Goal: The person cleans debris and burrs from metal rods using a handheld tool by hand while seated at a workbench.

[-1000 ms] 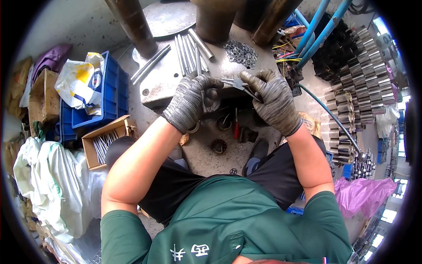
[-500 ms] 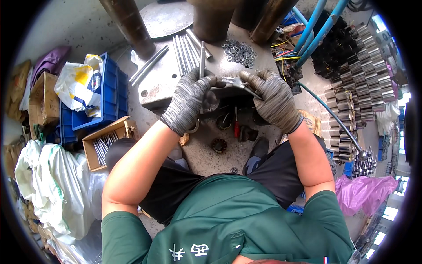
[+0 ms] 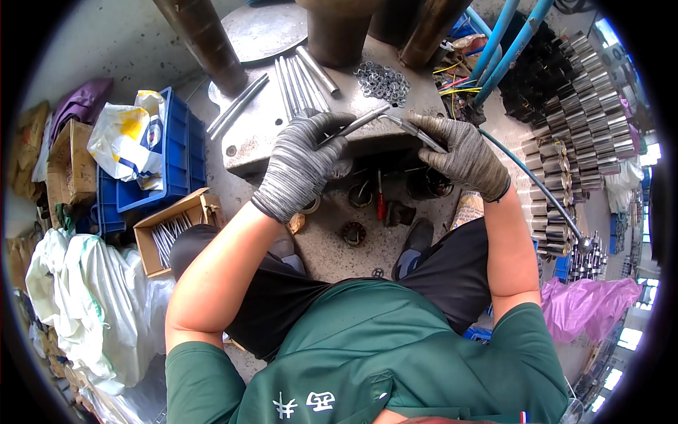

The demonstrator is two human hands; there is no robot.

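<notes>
The left hand (image 3: 300,155), in a grey knit glove, is wrapped round a metal rod (image 3: 366,121); the right hand (image 3: 468,157), gloved alike, grips the pliers (image 3: 411,128) by their handles, their nose close to the rod's far end – whether the two touch, I cannot tell. The likeliest trouble, I judge, is the nose skidding off that smooth, round end if the rod rolls in the knit fabric; a small part, if the pliers carry one – too small to make out – could then spring away and drop to the floor (image 3: 332,258) beneath, near the red-handled tool (image 3: 381,206). The rod itself looks slim, straight and silvery; it is held aslant in front of the metal bench (image 3: 256,147), its far end raised and pointing rightward. Beyond it, similar loose rods (image 3: 300,85) lie on the bench; farther right sits a heap of small rings (image 3: 382,83), bunched and overlapping.
</notes>
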